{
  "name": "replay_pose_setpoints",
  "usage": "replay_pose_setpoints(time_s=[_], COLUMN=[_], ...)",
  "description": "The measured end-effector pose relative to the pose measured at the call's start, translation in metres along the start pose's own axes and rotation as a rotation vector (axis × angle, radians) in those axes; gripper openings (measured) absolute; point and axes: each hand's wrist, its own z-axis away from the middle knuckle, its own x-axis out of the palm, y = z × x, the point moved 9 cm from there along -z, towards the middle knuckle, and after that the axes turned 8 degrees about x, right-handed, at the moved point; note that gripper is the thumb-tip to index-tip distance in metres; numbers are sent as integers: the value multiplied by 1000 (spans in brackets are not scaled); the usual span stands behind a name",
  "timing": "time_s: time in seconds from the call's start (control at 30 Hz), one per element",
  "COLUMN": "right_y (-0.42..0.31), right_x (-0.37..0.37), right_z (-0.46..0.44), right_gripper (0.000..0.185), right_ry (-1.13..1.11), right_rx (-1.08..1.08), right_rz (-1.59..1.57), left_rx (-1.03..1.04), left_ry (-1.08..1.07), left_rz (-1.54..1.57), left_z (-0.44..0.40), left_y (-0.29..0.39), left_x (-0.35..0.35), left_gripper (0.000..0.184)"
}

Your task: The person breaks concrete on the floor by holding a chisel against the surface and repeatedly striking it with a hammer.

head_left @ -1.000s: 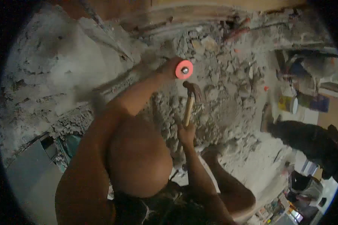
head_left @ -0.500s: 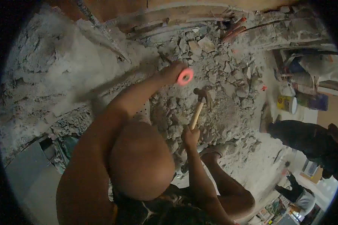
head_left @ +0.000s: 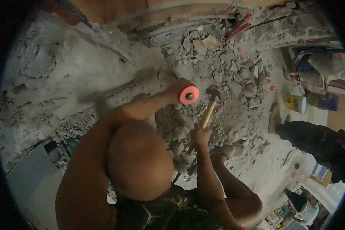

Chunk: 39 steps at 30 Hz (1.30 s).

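Note:
My left hand (head_left: 175,90) is closed around a chisel, whose round pink guard (head_left: 194,91) and metal end (head_left: 189,96) face me. Part of the chisel's shaft shows beyond the hand; its tip is hard to make out against the rubble. My right hand (head_left: 200,137) grips the wooden handle (head_left: 208,115) of a claw hammer, with the dark hammer head (head_left: 214,93) just right of the pink guard, apart from it. Broken rubble (head_left: 234,115) lies beneath both hands.
My bent left knee (head_left: 140,161) is close below my left arm. Reddish pipes (head_left: 239,28) stick out at the top. A person in dark trousers (head_left: 312,140) stands at right near a yellow-and-white bucket (head_left: 296,104). Another person (head_left: 306,209) is at lower right.
My left hand and the chisel have moved down toward me. The hammer has shifted right with my right hand. The person at lower right has changed position.

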Motion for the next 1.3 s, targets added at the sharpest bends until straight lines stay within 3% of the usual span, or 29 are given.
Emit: replay_pose_setpoints(time_s=[0.03,0.13,0.17,0.2,0.27,0.3,0.37,0.4,0.47,0.53,0.63,0.7,0.73,0.8,0.9,0.97,1.0,1.07,1.1,1.2,1.23,1.3], right_y=[0,0,2,7,27,27,25,26,16,2,-2,9,13,19,53,31,19,13,13,35,59,66], right_x=[-1,-5,-10,-16,-25,-24,-19,-16,-15,-12,-7,-6,-7,4,10,25,23,26,26,26,27,24], right_z=[-1,-10,-14,-17,-29,-35,-25,-18,-11,0,-2,-14,-10,-10,-37,-17,-10,1,0,-9,-31,-40], right_gripper=[19,19,19,19,18,18,18,17,21,25,23,22,22,17,19,16,16,17,17,24,23,23], right_ry=[8,4,14,24,50,68,38,8,39,65,101,62,82,-120,-139,-299,-298,-341,-348,-321,-293,-265], right_rx=[-12,-47,-60,-67,-71,-97,-28,38,-19,-67,-4,-99,-97,-12,33,99,99,215,213,214,173,129], right_rz=[-33,-81,-45,-7,58,110,72,32,16,-8,106,63,58,-144,63,-237,-239,-187,-189,-190,-100,-3], left_rx=[-23,-24,110,104,373,373,138,138,188,212,141,-111,-92,78,113,24,26,-198,-106,-117,-8,-72], left_ry=[186,129,98,96,50,53,29,28,158,246,171,-370,-376,-312,-155,202,200,235,230,167,317,225], left_rz=[267,142,119,136,-225,-226,359,363,43,57,71,82,89,10,-160,92,92,293,126,226,103,131], left_z=[4,2,-8,-10,-14,-12,5,10,14,9,3,4,9,3,-6,0,2,14,11,7,15,8], left_y=[0,10,43,45,49,11,-88,-81,-34,21,43,28,27,30,45,17,8,-32,-19,0,-9,0], left_x=[-1,11,-11,-17,-28,-21,18,17,-18,-28,-19,31,39,42,-8,-40,-40,-35,-44,-43,-39,-42], left_gripper=[50,46,43,43,42,42,40,40,36,34,32,32,32,32,35,37,37,43,47,45,33,30])
